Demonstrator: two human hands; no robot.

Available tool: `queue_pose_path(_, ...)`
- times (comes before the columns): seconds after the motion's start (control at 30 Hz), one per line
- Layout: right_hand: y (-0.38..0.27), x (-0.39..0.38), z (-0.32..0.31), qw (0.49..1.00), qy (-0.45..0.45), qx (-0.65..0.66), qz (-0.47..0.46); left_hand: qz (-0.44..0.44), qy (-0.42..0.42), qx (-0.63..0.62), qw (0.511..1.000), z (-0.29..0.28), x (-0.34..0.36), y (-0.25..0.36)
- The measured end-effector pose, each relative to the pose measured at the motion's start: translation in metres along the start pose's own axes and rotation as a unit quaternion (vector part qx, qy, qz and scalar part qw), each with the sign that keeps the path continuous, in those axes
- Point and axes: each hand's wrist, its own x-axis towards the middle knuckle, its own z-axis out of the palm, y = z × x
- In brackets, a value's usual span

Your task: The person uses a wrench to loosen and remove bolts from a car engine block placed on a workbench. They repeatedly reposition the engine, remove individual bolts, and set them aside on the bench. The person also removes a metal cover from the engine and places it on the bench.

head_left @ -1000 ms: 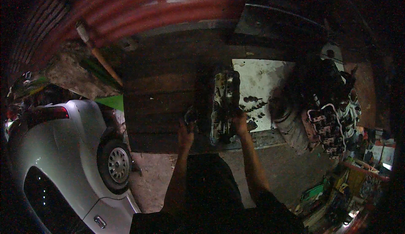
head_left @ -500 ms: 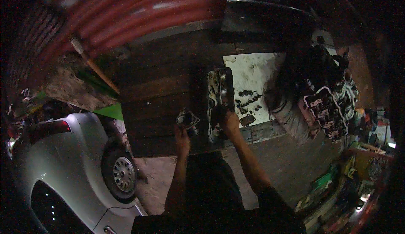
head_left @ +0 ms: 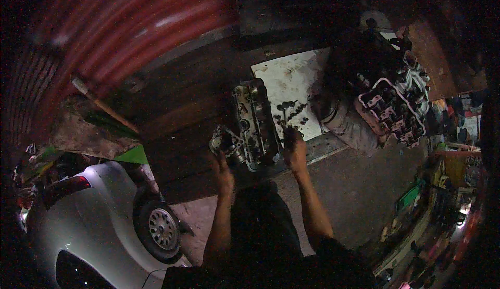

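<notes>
My left hand (head_left: 223, 173) is closed around the near side of a round metal housing (head_left: 214, 144) with an open bore, close to the table's near edge. Just right of it stands a long, oily engine cylinder head (head_left: 243, 113), lying lengthwise away from me. My right hand (head_left: 295, 154) is on the cylinder head's other side, by the near edge of a stained white sheet (head_left: 304, 67). Its fingers are curled around something dark that I cannot make out. Small dark metal parts (head_left: 298, 109) lie on the sheet just beyond that hand.
A larger engine assembly (head_left: 388, 114) stands at the right, beside a greyish rounded shape (head_left: 346, 125) in shadow. The dark plank table (head_left: 177, 112) extends left. A silver car (head_left: 88, 221) is at the lower left, and a wooden-handled brush (head_left: 104, 104) lies beyond it.
My right hand has left the cylinder head's near right side and moved to the sheet's near edge. My left hand still holds the housing, now closer to the cylinder head. The view has turned.
</notes>
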Motion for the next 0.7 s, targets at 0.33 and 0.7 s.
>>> queue_pose_path(0.33,0.093,-0.007,-0.059,0.987,0.056,0.041,0.142,0.120,-0.074,0.119,0.983,0.072,-0.035,0.045)
queue_pose_path(0.7,0.175,-0.014,-0.021,0.944,0.115,0.233,0.205,-0.006,-0.100,-0.064,0.993,0.148,-0.042,0.074)
